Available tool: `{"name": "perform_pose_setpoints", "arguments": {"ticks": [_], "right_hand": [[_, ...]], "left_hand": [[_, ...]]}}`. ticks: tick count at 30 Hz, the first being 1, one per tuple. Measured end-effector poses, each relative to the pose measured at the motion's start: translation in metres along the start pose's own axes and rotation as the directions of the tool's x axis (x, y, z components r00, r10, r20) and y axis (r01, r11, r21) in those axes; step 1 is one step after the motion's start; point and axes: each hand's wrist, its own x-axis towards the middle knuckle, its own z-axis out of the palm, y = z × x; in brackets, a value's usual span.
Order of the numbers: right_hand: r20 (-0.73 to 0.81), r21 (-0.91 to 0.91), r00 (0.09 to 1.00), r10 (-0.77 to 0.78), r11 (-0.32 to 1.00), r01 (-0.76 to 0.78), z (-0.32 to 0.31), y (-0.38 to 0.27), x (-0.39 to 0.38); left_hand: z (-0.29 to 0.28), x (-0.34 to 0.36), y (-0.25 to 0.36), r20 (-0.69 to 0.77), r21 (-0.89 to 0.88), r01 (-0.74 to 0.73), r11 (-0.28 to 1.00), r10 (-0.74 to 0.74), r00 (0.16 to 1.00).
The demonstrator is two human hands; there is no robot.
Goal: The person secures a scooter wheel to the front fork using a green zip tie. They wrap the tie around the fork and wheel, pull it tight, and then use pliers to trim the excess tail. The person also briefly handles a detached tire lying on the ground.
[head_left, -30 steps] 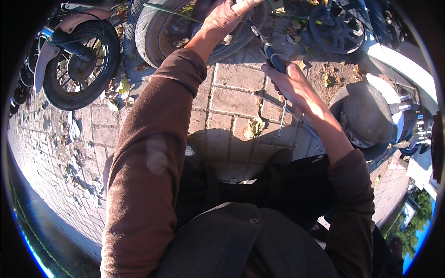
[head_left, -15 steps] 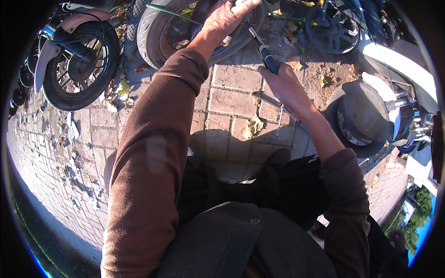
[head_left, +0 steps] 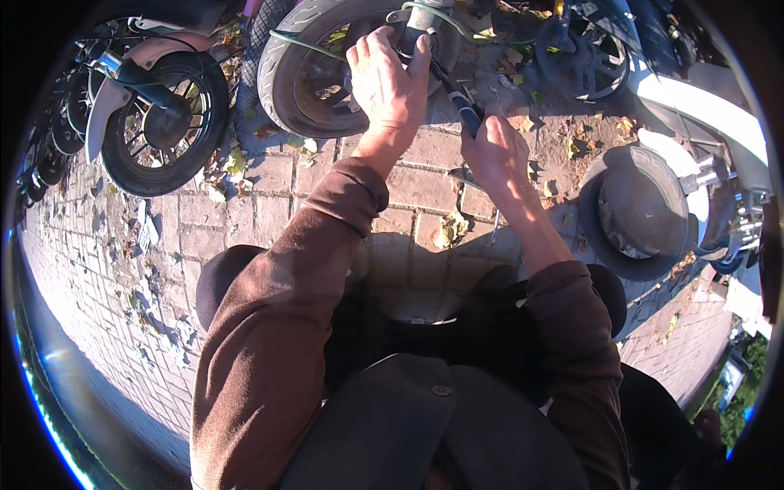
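Note:
My right hand [head_left: 496, 155] is closed round the dark handle of a hand tool [head_left: 465, 108] with a metal shaft. Its far end reaches the hub area of a scooter wheel [head_left: 286, 69], near the lower end of a silver fork leg [head_left: 425, 18]. Exactly where the tip sits is hidden. Beside that tip, my left hand [head_left: 385, 88] lies in front of the wheel, back of the hand up. Its thumb stands apart from the fingers, and their tips bend away at the hub. A green cable [head_left: 306, 42] crosses the tyre to the fork.
On the brick paving near my right wrist lie a thin metal rod [head_left: 496, 227] and dry leaves [head_left: 449, 229]. A loose tyre [head_left: 633, 212] is at the right. Another front wheel [head_left: 163, 122] stands at the left, and a spoked wheel [head_left: 581, 61] at the far right.
My left hand has come down from the fork leg to the hub, its thumb now near the tool's end. The right hand has moved slightly nearer, still gripping the tool. The view has shifted.

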Motion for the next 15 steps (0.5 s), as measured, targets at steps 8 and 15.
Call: {"name": "perform_pose_setpoints", "arguments": {"ticks": [8, 15], "right_hand": [[0.171, 0.206, 0.979, 0.106, 0.968, -0.141, -0.013, -0.005, 0.005], [0.727, 0.514, 0.674, -0.131, 0.755, -0.407, -0.058, 0.027, 0.023]], "left_hand": [[0.007, -0.062, 0.054, 0.900, -0.348, 0.918, -0.192, -0.342, 0.270], [0.002, -0.051, 0.060, 0.849, -0.268, 0.961, -0.073, -0.490, 0.200]]}}
